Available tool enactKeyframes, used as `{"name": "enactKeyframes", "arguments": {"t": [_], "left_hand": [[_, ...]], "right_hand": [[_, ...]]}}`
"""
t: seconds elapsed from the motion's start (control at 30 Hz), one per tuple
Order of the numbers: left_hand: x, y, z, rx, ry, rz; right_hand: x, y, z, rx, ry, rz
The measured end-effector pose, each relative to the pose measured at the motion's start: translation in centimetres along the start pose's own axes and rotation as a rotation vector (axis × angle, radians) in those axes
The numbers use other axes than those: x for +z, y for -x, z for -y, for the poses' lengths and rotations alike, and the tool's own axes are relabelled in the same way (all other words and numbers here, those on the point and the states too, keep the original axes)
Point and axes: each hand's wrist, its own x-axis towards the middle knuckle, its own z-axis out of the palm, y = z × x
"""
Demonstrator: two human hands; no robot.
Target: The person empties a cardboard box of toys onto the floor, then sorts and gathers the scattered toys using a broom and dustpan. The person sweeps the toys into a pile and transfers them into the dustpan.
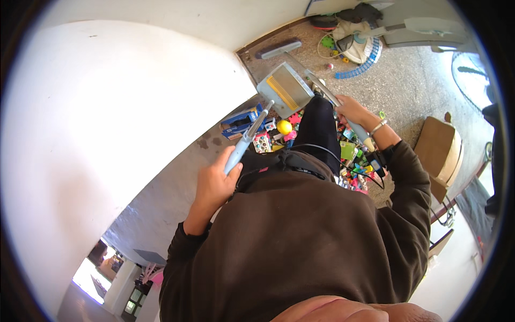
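Observation:
My left hand (217,179) grips the light-blue handle of a long-handled dustpan (299,82). Its grey-blue pan has a yellow comb strip (283,93) and hangs or rests beside the wall corner; whether it touches the floor I cannot tell. In my right hand (354,110) is the metal and blue stick of a broom, whose wide head (279,48) lies further out near the skirting. Dark bristles show along the head's far side. Around my legs lie many mixed toys, among them a yellow ball (284,127) and a green box (347,150).
A blue cardboard box (242,122) stands by the white wall (132,100). Ahead are a curved blue toy track (360,68), a small ball (330,66) and the white base of a stand fan (354,42) with its cord. At right is a wooden chair (436,147).

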Motion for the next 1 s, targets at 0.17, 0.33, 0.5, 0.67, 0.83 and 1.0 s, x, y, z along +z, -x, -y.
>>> {"name": "enactKeyframes", "arguments": {"t": [0.17,0.33,0.5,0.67,0.83,1.0], "left_hand": [[0.6,0.7,0.6,0.028,0.023,-0.018],[0.8,1.2,1.6,0.004,0.014,0.006],[0.6,1.6,2.5,0.056,0.037,-0.009],[0.0,2.1,3.4,0.085,0.048,0.02],[0.1,2.9,4.4,0.069,0.051,0.05],[-0.2,2.8,4.7,0.065,0.059,0.048]], "right_hand": [[3.4,-8.2,1.3,-0.039,0.016,-0.067],[8.6,-12.8,1.0,-0.093,0.295,-0.115],[4.7,-7.9,0.9,-0.003,0.281,-0.052],[5.6,-7.2,0.7,-0.038,0.222,-0.133],[10.1,-12.0,0.0,-0.113,0.365,-0.094],[6.3,-6.4,0.0,-0.01,0.325,-0.081]]}}
